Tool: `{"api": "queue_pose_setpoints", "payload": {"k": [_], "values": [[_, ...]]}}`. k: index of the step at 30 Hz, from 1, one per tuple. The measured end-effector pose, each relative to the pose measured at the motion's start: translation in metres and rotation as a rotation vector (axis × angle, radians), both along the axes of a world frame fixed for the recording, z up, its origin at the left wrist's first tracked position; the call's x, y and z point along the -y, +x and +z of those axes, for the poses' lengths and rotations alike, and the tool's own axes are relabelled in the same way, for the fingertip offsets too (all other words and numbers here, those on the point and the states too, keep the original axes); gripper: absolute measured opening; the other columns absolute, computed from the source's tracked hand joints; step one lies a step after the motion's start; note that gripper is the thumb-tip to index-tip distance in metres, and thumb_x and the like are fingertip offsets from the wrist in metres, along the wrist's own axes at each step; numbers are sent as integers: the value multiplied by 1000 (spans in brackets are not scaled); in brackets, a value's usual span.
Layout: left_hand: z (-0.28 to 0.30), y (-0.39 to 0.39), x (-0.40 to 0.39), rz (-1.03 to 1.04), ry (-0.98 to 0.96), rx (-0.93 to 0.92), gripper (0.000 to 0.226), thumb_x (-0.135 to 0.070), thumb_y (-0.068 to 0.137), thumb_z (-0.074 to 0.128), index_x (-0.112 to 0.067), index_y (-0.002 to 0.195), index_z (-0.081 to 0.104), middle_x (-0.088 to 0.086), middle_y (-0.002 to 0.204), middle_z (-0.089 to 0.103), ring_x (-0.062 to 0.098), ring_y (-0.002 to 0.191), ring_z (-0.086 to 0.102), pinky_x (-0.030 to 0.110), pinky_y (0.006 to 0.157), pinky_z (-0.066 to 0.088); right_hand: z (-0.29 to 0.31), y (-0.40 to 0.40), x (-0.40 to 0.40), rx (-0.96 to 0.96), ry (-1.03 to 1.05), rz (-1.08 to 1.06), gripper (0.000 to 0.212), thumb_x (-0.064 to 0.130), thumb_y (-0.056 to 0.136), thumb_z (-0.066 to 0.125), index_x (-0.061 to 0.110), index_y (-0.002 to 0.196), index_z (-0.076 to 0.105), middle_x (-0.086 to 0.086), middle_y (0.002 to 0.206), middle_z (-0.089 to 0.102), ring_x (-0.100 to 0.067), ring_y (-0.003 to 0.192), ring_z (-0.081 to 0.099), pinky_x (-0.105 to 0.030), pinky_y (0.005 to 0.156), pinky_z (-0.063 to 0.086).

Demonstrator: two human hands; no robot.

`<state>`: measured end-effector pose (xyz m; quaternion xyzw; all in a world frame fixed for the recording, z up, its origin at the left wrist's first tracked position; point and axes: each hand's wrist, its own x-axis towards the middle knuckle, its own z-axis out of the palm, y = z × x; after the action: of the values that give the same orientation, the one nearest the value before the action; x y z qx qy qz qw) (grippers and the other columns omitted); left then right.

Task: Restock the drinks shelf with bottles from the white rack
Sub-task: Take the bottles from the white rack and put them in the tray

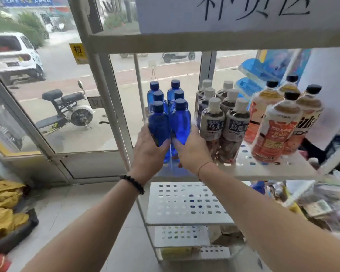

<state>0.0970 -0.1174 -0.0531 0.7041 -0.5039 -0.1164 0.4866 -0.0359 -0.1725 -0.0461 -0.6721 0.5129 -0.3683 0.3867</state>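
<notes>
While both hands [165,148] grip blue bottles [169,122] (front pair), shelf [273,169]

Six blue bottles [169,107], blue-capped, upright in two rows at left end of white perforated shelf [273,169]. Front pair held near base. White rack [188,205] tiers below.

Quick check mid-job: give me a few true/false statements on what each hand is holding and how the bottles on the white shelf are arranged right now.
1. Each hand grips one blue bottle. True: left hand on the left blue bottle, right hand on the right blue bottle.
2. The blue bottles have white caps. False: blue caps.
3. The dark tea bottles stand right of the blue ones. True.
4. The orange-labelled bottles have white caps. False: black caps.
5. The white shelf is solid. False: it is perforated.
</notes>
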Motion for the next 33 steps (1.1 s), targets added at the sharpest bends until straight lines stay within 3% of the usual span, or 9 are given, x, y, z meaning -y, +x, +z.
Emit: {"api": "queue_pose_setpoints", "payload": {"k": [3, 8, 11, 15, 18, 21, 24, 29, 33], "values": [[2, 3, 2, -12, -7, -3, 46, -33, 89, 79, -28, 127, 56, -7, 115, 67, 16, 99, 66, 38, 87, 56, 7, 0, -3, -54, -54, -76, 44, 37, 90, 81, 17, 121, 56, -6, 104, 76, -32, 89, 74, -48, 80, 61], [22, -11, -37, -62, -54, 53, 44, -25, 86, 86, -29, 117, 56, -11, 104, 69, 1, 83, 63, 10, 72, 50, 20, -46, -49, 142, -78, 23, 44, 25, 86, 89, 19, 122, 63, 4, 102, 80, -8, 50, 70, -25, 48, 57], [38, -39, -67, -198, -22, 24, 49, -34, 83, 88, -31, 123, 60, -19, 110, 73, -2, 96, 69, 25, 85, 61, 22, -106, -81, 155, -67, 99, 48, 26, 85, 90, 29, 125, 64, 6, 104, 81, -15, 49, 68, -30, 49, 57], [32, -122, -81, -399, 95, -17, 58, -58, 69, 80, -36, 119, 61, -18, 112, 74, 14, 99, 75, 48, 87, 63, -3, -210, -107, 240, 47, 62, 64, 25, 80, 93, 39, 136, 64, -6, 109, 81, -25, 54, 62, -32, 54, 57], [-3, -206, -81, -506, 188, -40, 63, -61, 66, 80, -37, 120, 60, -17, 111, 76, 16, 95, 77, 48, 85, 63, -37, -301, -129, 260, 105, -34, 69, 27, 78, 93, 44, 139, 65, -10, 114, 78, -21, 55, 59, -31, 56, 56], [-57, -294, -83, -591, 342, -87, 60, -58, 69, 84, -33, 120, 61, -15, 107, 76, 14, 88, 77, 45, 81, 64, -73, -391, -157, 171, 205, -149, 70, 18, 86, 90, 37, 147, 61, -7, 121, 76, -7, 63, 63, -17, 55, 51], [-122, -380, -82, -653, 486, -189, 57, -60, 70, 86, -28, 113, 65, -9, 96, 78, 14, 79, 78, 46, 75, 66, -108, -466, -174, 80, 324, -264, 58, 20, 90, 87, 46, 135, 63, -4, 119, 75, 0, 75, 68, -12, 56, 50], [-207, -494, -82, -668, 690, -302, 18, -36, 88, 85, -28, 88, 69, -6, 78, 75, 17, 71, 76, 46, 70, 67, -179, -554, -167, -162, 448, -336, 46, 31, 88, 87, 48, 127, 68, -8, 105, 78, -10, 88, 73, -25, 73, 60], [-245, -543, -67, -635, 824, -201, 37, -41, 93, 76, -10, 79, 64, 6, 71, 70, 20, 57, 63, 30, 46, 52, -233, -591, -140, -268, 573, -352, 58, 47, 82, 87, 38, 136, 69, -2, 98, 79, -26, 93, 78, -46, 84, 65]]}}
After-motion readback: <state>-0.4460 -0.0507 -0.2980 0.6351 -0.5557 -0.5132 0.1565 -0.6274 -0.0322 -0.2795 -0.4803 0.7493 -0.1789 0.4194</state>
